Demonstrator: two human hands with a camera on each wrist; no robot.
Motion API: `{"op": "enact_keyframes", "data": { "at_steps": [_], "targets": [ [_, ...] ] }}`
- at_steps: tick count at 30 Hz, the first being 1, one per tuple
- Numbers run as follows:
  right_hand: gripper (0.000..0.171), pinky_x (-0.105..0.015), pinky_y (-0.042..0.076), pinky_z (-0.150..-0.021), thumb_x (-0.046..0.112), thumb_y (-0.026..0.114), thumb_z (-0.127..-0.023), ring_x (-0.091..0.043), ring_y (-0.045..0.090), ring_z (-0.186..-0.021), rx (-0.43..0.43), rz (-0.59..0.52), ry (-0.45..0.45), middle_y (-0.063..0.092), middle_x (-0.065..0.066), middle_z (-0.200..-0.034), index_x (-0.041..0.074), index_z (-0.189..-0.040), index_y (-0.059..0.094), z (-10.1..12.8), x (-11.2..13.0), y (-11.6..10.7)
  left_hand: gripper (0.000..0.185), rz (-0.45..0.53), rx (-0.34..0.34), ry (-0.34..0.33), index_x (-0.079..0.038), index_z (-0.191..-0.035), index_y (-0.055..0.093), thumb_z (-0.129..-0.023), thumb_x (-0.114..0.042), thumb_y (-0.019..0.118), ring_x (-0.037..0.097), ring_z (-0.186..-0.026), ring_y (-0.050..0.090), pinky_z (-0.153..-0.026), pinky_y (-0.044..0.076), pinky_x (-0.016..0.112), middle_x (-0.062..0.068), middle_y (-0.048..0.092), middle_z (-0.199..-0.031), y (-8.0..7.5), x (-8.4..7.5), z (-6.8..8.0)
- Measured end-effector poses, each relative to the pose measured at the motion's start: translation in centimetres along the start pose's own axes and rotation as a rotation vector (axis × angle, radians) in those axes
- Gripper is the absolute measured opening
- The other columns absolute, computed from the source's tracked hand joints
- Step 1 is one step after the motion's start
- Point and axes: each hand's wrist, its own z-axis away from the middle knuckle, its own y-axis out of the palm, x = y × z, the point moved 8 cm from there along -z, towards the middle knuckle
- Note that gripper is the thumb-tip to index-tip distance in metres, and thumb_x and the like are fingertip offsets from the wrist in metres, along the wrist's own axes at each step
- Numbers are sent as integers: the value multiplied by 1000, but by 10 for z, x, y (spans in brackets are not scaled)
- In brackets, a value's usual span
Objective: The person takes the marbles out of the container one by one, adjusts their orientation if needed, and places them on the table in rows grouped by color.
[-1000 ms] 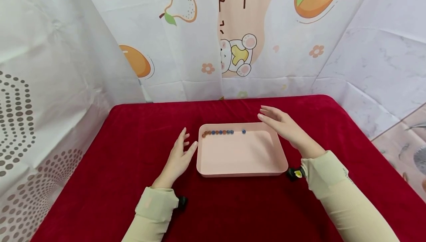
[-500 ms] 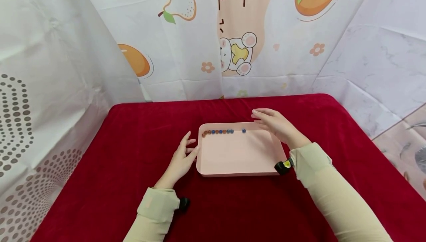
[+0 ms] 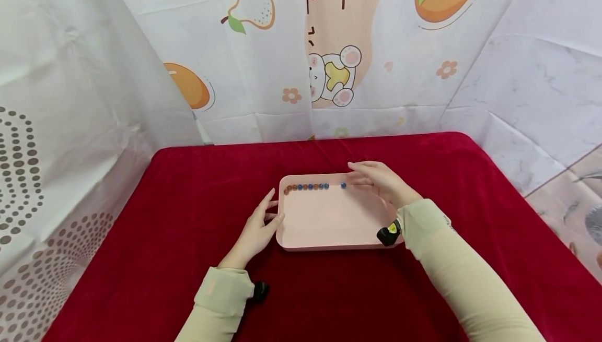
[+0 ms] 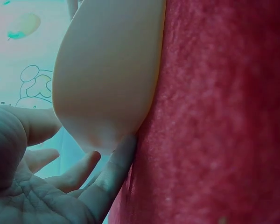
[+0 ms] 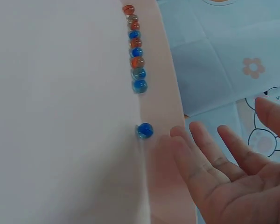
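Note:
A shallow pink tray (image 3: 329,222) lies on the red cloth. Along its far wall runs a row of several orange and blue marbles (image 3: 307,187), with a single blue marble (image 3: 343,186) apart to their right. My right hand (image 3: 376,177) hovers over the tray's far right corner with straight fingers, its fingertips (image 5: 184,140) just beside the lone blue marble (image 5: 144,130), holding nothing. My left hand (image 3: 261,222) rests open against the tray's left wall (image 4: 107,93), fingers (image 4: 119,163) touching it.
The red cloth (image 3: 188,185) covers the whole table, whose edges drop off at left and right. Printed white curtains (image 3: 263,60) hang close behind and at both sides.
My right hand has come down and leftward, from above the tray's right rim to just beside the lone blue marble. My left hand has slid in against the tray's left wall.

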Motion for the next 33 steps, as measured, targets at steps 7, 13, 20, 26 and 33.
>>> {"op": "enact_keyframes", "data": {
  "at_steps": [7, 13, 20, 26, 33],
  "targets": [
    [66, -42, 42, -111, 38, 55, -101, -34, 58, -126, -8, 25, 38, 49, -23, -146, -1, -150, 35, -8, -11, 3, 68, -20, 24, 10, -8, -158, 23, -100, -15, 58, 37, -119, 58, -97, 49, 51, 23, 47, -146, 2, 0, 1],
    [61, -35, 55, -94, 36, 57, -101, -22, 71, -100, -9, -16, 57, 53, -26, -140, -3, -146, 42, -16, -19, 6, 69, -14, 35, -22, -10, -159, 22, -100, -17, 59, 35, -121, 57, -100, 48, 51, 21, 46, -147, 2, 2, 2],
    [56, -34, 57, -89, 33, 57, -101, -20, 73, -92, -8, -60, 86, 57, -28, -136, -6, -140, 49, -20, -24, 8, 69, -23, 33, -18, -10, -159, 22, -100, -17, 59, 35, -121, 57, -100, 47, 52, 21, 47, -146, 2, 2, 3],
    [53, -34, 58, -86, 31, 57, -102, -19, 74, -88, 5, -11, 108, 64, -25, -126, -7, -138, 52, -21, -26, 9, 70, -16, 32, -27, -12, -159, 22, -100, -18, 58, 34, -121, 57, -100, 47, 52, 20, 47, -147, 2, 3, 3],
    [48, -33, 59, -83, 29, 58, -101, -16, 73, -81, -41, 60, 135, 69, -21, -117, -5, -134, 56, -20, -28, 6, 70, -9, 33, -30, -12, -159, 21, -100, -17, 58, 34, -122, 56, -100, 47, 51, 20, 47, -147, 2, 4, 3]
  ]
}}
